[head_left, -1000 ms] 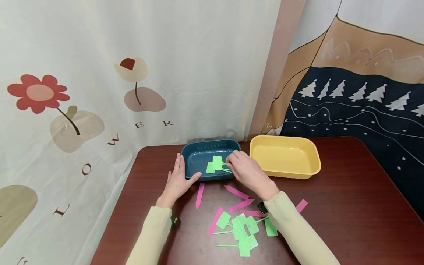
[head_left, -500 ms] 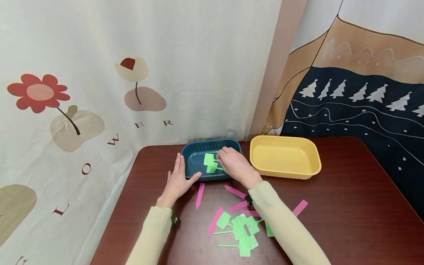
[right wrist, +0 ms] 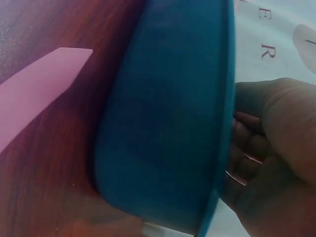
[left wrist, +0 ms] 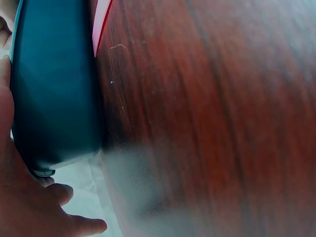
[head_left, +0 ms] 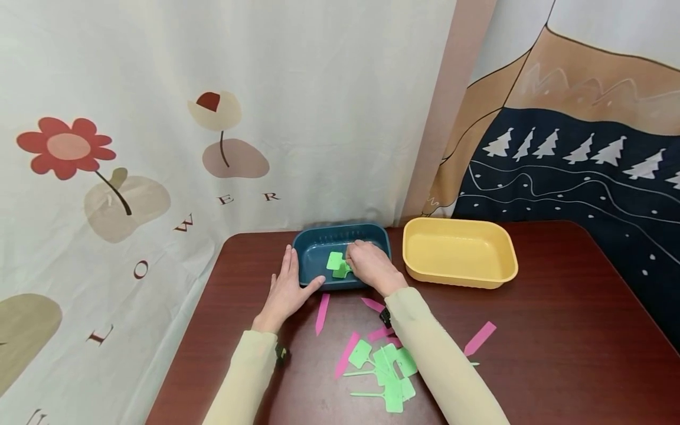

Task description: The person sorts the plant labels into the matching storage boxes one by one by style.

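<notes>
Inside the dark blue plastic tray (head_left: 310, 251), my right hand (head_left: 373, 265) pinches the stem end of a green T-shaped plant label (head_left: 334, 260), low over another green label (head_left: 340, 273). The fingertips are partly hidden in the head view. The right wrist view shows that hand (right wrist: 281, 148) with bent fingers behind the tray wall (right wrist: 163, 118), which hides the label. My left hand (head_left: 284, 295) rests at the tray's left end, fingers straight along the outside and thumb over the front rim. In the left wrist view, its fingers spread beside the tray (left wrist: 57, 89).
A yellow tray (head_left: 459, 254) stands right of the blue one. In front lie a pile of green labels (head_left: 390, 375) and several pink pointed strips, one (head_left: 322, 314) near the blue tray and one (head_left: 480, 338) right of my forearm. A printed curtain (head_left: 329, 118) hangs behind the table.
My right hand has moved left within the blue tray, bringing the green label left, then slightly down over the other one. The left hand has stayed on the tray.
</notes>
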Tool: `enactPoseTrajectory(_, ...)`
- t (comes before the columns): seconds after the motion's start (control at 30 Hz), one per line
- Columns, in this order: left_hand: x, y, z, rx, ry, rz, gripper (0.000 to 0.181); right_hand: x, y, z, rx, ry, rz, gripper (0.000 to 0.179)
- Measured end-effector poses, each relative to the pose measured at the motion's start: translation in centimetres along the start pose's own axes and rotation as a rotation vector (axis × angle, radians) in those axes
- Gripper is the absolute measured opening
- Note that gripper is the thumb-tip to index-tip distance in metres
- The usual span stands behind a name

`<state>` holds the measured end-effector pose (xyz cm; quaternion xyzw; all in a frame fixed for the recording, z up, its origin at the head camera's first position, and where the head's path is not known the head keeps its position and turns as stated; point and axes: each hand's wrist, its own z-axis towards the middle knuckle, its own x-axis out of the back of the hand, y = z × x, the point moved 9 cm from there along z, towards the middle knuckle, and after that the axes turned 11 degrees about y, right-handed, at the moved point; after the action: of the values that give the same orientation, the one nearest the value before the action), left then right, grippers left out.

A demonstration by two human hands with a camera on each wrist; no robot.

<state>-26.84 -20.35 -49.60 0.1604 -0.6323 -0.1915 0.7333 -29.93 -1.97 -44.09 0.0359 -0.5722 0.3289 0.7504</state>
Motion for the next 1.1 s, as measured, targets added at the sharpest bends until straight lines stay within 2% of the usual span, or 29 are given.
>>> enactPoseTrajectory(0.1, 0.0, 0.0, 0.0, -0.001, 0.001, 0.001, 0.117, -0.2, 0.2, -0.1, -0.026, -0.006, 0.016, 0.011)
enactPoseTrajectory(0.23, 0.0, 0.2, -0.1, 0.0, -0.003, -0.002, 0.117, 0.3, 0.1, -0.6, -0.016, 0.011, 0.006, 0.019)
enactPoseTrajectory(0.43, 0.1, 0.2, -0.1, 0.001, -0.01, -0.01, 0.117, 3.0, -0.9, -1.7, 0.029, 0.078, -0.033, 0.026)
enactPoseTrajectory(0.67, 0.1, 0.1, -0.1, 0.0, -0.012, -0.011, 0.118, 6.0, -1.8, -3.3, 0.077, 0.156, -0.009, 0.029)
enactPoseTrajectory(0.9, -0.2, -0.1, 0.0, 0.01, -0.023, -0.009, 0.117, 8.0, -2.4, -4.9, 0.133, 0.175, -0.036, 0.036)
enactPoseTrajectory(1.1, -0.1, 0.0, 0.0, 0.012, -0.015, -0.018, 0.116, 9.5, -2.8, -6.5, 0.172, 0.184, -0.056, 0.034)
